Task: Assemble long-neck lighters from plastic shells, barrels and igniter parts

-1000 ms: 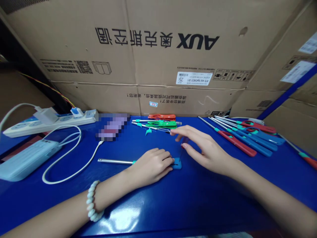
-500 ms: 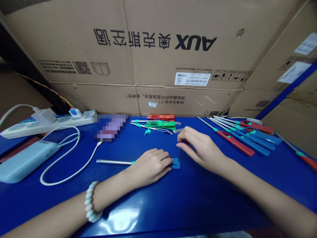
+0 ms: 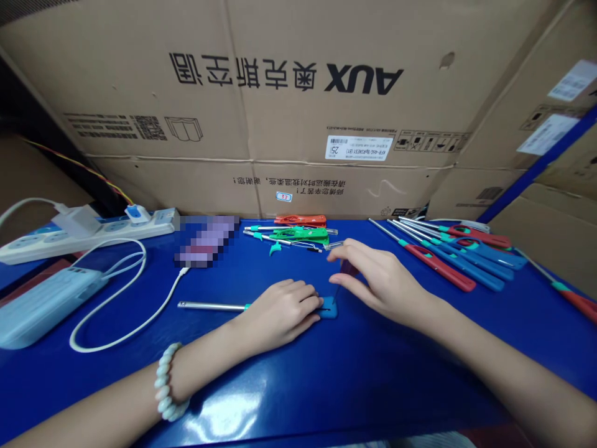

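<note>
A blue stick lighter [image 3: 329,308] lies flat on the blue table [image 3: 280,386], its metal tube [image 3: 212,306] pointing left. My left hand [image 3: 286,311] is closed over its middle, hiding most of the handle, and holds it down against the table. My right hand [image 3: 377,277] is raised just right of the handle's end. In its curled fingers is a small screwdriver [image 3: 344,271], mostly hidden; its thin dark shaft slants down to the end of the blue handle. Whether the tip touches cannot be made out.
Opened red and green lighter parts [image 3: 303,233] lie behind my hands. Several red and blue lighters [image 3: 459,252] are fanned out at the right. On the left are a power strip [image 3: 28,242], a power bank [image 3: 51,305], a cable [image 3: 74,339] and a blurred-out purple item [image 3: 208,239]. A cardboard box [image 3: 280,124] stands behind.
The view has shifted slightly. My right thumb and forefinger have parted a little, so more of the dark screwdriver handle shows. The left hand and lighter keep their place.
</note>
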The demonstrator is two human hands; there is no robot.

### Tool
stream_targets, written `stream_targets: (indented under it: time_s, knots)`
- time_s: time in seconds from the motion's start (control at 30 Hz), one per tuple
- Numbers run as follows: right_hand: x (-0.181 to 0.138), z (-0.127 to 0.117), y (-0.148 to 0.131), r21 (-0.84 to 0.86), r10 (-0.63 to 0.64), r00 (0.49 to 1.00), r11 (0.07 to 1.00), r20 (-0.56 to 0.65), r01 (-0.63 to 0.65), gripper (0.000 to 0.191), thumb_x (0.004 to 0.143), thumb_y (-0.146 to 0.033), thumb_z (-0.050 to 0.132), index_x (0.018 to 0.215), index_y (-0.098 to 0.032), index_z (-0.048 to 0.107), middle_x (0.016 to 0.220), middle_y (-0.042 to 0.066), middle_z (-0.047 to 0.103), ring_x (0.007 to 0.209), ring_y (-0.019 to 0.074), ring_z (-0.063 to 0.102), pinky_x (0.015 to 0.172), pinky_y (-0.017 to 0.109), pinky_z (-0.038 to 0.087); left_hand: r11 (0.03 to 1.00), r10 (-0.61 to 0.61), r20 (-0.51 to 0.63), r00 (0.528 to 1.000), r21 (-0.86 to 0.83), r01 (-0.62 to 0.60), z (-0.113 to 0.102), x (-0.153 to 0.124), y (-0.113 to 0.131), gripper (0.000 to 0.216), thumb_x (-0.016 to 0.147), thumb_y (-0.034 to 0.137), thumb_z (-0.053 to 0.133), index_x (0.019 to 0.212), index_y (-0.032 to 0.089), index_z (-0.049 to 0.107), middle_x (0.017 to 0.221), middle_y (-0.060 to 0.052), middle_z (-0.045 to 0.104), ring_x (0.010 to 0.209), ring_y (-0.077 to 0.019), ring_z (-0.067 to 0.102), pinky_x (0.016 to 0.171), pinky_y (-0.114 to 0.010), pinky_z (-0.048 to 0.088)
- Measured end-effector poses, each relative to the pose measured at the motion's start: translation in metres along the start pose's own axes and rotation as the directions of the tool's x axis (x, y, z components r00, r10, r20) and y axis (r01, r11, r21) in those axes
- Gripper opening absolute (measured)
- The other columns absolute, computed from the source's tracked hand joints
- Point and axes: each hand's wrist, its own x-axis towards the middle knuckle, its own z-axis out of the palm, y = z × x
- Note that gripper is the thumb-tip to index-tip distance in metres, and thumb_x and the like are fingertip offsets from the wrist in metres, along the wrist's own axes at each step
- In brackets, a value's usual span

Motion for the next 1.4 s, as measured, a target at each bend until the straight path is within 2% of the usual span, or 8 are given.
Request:
stream_targets:
  time_s: [0.1, 0.17, 0.33, 0.57, 0.77, 0.97, 1.2, 1.4]
  knots:
    - [0.001, -0.003, -0.003, 0.23, 0.021, 0.996, 0.972, 0.092, -0.042, 0.035, 0.094, -0.014, 0.041, 0.127, -0.021, 0.047, 0.112, 0.008, 0.062, 0.095, 0.017, 0.061, 0.082, 0.032, 0.05, 1.0, -0.004, 0.004, 1.0, -0.009, 0.004, 0.001, -0.001, -0.001, 0.022, 0.096, 0.028, 0.042, 0.103, 0.016, 0.06, 0.093, -0.006, 0.062, 0.085, -0.0201, 0.059, 0.074, -0.032, 0.046]
    - [0.001, -0.001, -0.003, 0.293, 0.032, 0.996, 0.955, 0.081, -0.054, 0.033, 0.094, -0.013, 0.042, 0.125, -0.022, 0.05, 0.104, 0.005, 0.065, 0.091, 0.0153, 0.062, 0.081, 0.029, 0.05, 1.0, -0.004, 0.0, 1.0, -0.008, 0.004, 0.0, -0.001, -0.001, 0.022, 0.096, 0.028, 0.043, 0.103, 0.016, 0.06, 0.092, -0.006, 0.062, 0.085, -0.0203, 0.059, 0.074, -0.032, 0.047]
    - [-0.001, 0.01, 0.004, 0.092, 0.009, 0.994, 0.996, -0.109, 0.001, 0.009, 0.091, -0.025, 0.054, 0.095, -0.017, 0.058, 0.087, 0.006, 0.063, 0.077, 0.0172, 0.059, 0.072, 0.03, 0.048, 1.0, 0.008, -0.013, 1.0, 0.01, -0.007, -0.001, 0.001, 0.001, 0.023, 0.096, 0.028, 0.041, 0.102, 0.016, 0.06, 0.091, -0.006, 0.062, 0.081, -0.0191, 0.059, 0.072, -0.031, 0.046]
    - [0.003, -0.003, 0.002, 0.259, 0.042, 0.997, 0.964, 0.06, -0.056, 0.03, 0.096, -0.015, 0.038, 0.122, -0.018, 0.051, 0.1, 0.006, 0.065, 0.089, 0.015, 0.062, 0.079, 0.029, 0.05, 1.0, -0.009, 0.005, 1.0, -0.002, 0.009, -0.001, 0.001, 0.001, 0.02, 0.095, 0.027, 0.044, 0.103, 0.016, 0.059, 0.093, -0.006, 0.062, 0.083, -0.0196, 0.059, 0.074, -0.031, 0.046]
    - [0.0, 0.005, 0.007, -0.089, -0.036, 0.998, 0.996, -0.056, 0.031, 0.016, 0.094, -0.027, 0.047, 0.096, -0.015, 0.056, 0.09, 0.01, 0.064, 0.08, 0.0204, 0.062, 0.071, 0.033, 0.049, 1.0, -0.01, 0.006, 1.0, -0.002, 0.01, -0.002, 0.001, 0.001, 0.021, 0.095, 0.027, 0.044, 0.102, 0.016, 0.06, 0.092, -0.006, 0.062, 0.084, -0.0195, 0.059, 0.074, -0.031, 0.046]
    - [0.001, -0.004, 0.001, 0.186, 0.004, 0.995, 0.982, 0.104, -0.023, 0.03, 0.095, -0.012, 0.036, 0.122, -0.019, 0.048, 0.107, 0.007, 0.062, 0.094, 0.0158, 0.06, 0.084, 0.031, 0.048, 1.0, -0.003, -0.009, 1.0, 0.006, 0.003, 0.0, 0.0, 0.0, 0.021, 0.095, 0.027, 0.044, 0.103, 0.016, 0.06, 0.092, -0.006, 0.062, 0.082, -0.0197, 0.059, 0.072, -0.031, 0.046]
    - [0.0, 0.005, 0.0, -0.011, -0.007, 1.0, 1.0, 0.013, 0.007, 0.01, 0.095, -0.024, 0.044, 0.095, -0.017, 0.051, 0.092, 0.008, 0.061, 0.078, 0.0184, 0.059, 0.069, 0.03, 0.048, 1.0, 0.006, -0.023, 1.0, 0.004, -0.006, 0.0, 0.001, 0.0, 0.023, 0.096, 0.028, 0.042, 0.101, 0.015, 0.06, 0.091, -0.006, 0.062, 0.08, -0.0194, 0.059, 0.071, -0.031, 0.047]
    - [0.001, -0.005, -0.003, 0.217, 0.003, 0.987, 0.975, 0.159, -0.038, 0.029, 0.093, -0.009, 0.039, 0.12, -0.018, 0.045, 0.1, 0.006, 0.06, 0.09, 0.0148, 0.059, 0.081, 0.028, 0.048, 1.0, 0.006, -0.021, 1.0, 0.003, -0.006, 0.0, 0.0, -0.001, 0.023, 0.096, 0.028, 0.041, 0.102, 0.016, 0.06, 0.091, -0.007, 0.062, 0.084, -0.0194, 0.06, 0.075, -0.031, 0.047]
